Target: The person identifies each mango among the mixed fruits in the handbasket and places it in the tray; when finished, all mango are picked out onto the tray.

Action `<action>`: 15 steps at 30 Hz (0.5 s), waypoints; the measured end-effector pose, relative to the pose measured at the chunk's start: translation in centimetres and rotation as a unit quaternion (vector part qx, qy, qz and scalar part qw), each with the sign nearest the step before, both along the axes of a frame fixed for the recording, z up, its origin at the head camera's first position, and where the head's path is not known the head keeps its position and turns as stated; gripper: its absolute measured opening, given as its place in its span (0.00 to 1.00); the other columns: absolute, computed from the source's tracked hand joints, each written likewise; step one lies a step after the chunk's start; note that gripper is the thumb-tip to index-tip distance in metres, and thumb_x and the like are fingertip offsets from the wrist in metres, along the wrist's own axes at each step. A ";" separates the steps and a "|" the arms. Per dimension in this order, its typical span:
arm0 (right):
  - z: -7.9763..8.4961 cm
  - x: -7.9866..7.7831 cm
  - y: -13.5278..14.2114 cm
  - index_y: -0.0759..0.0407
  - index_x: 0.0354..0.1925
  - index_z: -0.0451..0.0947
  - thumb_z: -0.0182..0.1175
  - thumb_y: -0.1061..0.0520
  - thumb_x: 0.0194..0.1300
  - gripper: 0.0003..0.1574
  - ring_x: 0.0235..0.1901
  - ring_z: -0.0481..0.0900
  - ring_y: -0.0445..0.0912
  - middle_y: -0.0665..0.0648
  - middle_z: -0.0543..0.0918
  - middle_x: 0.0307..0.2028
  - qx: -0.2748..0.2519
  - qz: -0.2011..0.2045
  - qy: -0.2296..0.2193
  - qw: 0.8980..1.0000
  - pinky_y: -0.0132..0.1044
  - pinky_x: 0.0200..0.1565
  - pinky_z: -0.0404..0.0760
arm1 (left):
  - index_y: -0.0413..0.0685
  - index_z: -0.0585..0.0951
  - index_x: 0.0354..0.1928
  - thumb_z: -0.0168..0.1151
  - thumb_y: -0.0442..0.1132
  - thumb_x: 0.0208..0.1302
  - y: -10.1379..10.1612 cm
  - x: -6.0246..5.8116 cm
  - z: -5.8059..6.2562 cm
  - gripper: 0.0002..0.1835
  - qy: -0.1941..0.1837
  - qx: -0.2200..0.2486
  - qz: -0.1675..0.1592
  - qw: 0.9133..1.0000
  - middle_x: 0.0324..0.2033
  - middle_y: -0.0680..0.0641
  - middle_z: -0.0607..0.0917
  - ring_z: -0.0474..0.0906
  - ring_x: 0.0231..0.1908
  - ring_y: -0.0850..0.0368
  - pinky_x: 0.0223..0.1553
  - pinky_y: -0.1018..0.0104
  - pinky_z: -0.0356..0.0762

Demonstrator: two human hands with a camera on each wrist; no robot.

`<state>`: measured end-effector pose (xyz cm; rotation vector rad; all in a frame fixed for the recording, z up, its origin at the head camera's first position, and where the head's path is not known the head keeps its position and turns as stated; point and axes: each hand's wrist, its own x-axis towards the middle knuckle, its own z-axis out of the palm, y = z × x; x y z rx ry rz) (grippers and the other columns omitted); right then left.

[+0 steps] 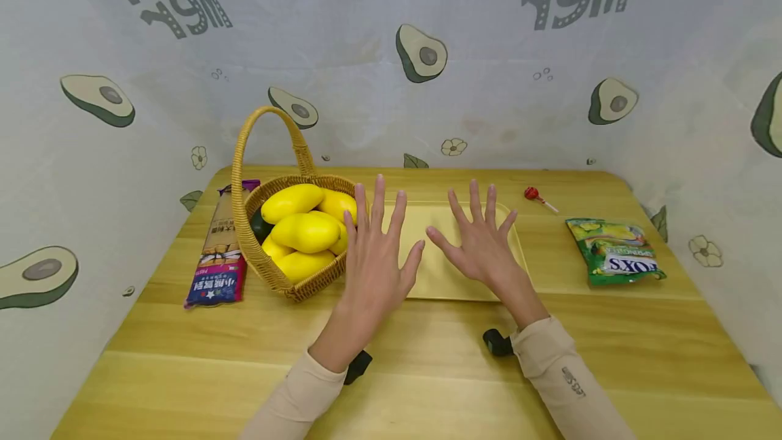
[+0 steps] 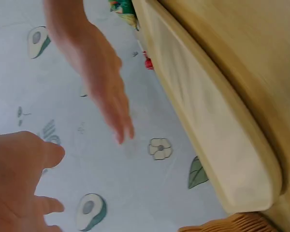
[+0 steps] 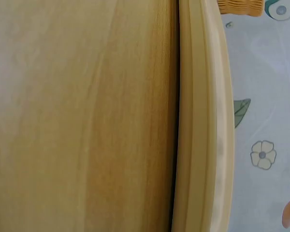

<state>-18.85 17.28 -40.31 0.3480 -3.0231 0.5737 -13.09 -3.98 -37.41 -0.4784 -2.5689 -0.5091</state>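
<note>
Both hands hover with fingers spread and hold nothing. In the head view the left hand (image 1: pixel 375 263) overlaps the left end of a pale yellow tray (image 1: pixel 421 284) and the right side of a wicker basket (image 1: pixel 287 287). Several yellow mangoes (image 1: pixel 305 232) fill that basket, and a dark green item (image 1: pixel 261 228) shows among them. Over the tray's right part is the right hand (image 1: pixel 482 250), its thumb pointing towards the left hand. The left wrist view shows the right hand (image 2: pixel 99 72) from the side, above the level of the tray (image 2: pixel 198 101).
A pasta packet (image 1: pixel 216 257) lies left of the basket, partly behind it. At the right of the wooden table (image 1: pixel 427 399) are a red lollipop (image 1: pixel 533 193) and a green FOX'S candy bag (image 1: pixel 617 250). An avocado-print cloth (image 1: pixel 366 87) hangs around the back and sides.
</note>
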 end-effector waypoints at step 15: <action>0.4 0.2 -0.4 0.50 0.89 0.39 0.45 0.21 0.78 0.61 0.81 0.12 0.64 0.62 0.23 0.86 0.003 0.025 -0.018 1.000 0.88 0.69 0.23 | 0.32 0.58 0.83 0.76 0.32 0.65 -3.8 4.3 4.0 0.50 0.263 0.125 -0.048 0.955 0.86 0.37 0.50 0.39 0.86 0.38 0.84 0.36 0.40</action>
